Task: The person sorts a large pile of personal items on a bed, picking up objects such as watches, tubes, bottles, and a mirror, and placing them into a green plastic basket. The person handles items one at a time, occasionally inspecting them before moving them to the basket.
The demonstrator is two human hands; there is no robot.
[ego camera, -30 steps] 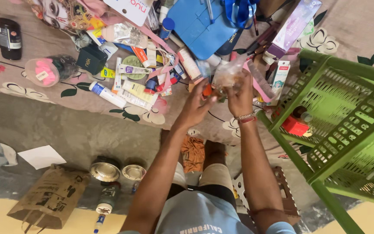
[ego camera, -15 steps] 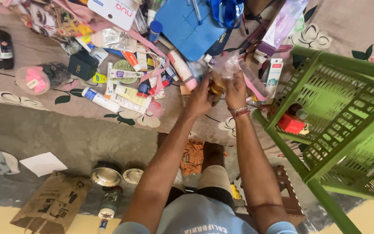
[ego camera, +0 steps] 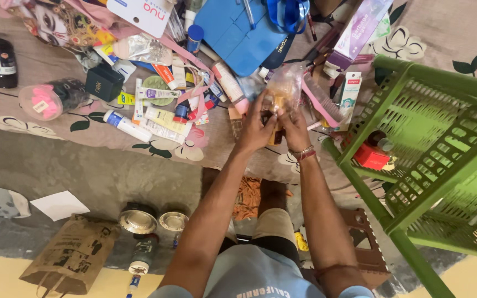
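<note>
- Clear plastic bag (ego camera: 284,88), thin, crinkled and glossy, pinched in the fingers (ego camera: 260,118) of both hands.
- Bedsheet (ego camera: 40,124) under the fingers: matt woven cloth with a printed flower pattern.
- Green rack (ego camera: 443,149) right of the fingers: moulded plastic, smooth with a slight sheen, slotted shelves.
- Blue case (ego camera: 233,33) beyond the fingers: smooth matt plastic.
- Tubes (ego camera: 164,118) left of the fingers: glossy plastic.
- Two round lids (ego camera: 138,221) below and left of the fingers: shiny metal.
- Brown bag (ego camera: 70,256) beside them: matt creased paper.
- Floor (ego camera: 111,176) below the fingers: rough, dull grey stone.
</note>
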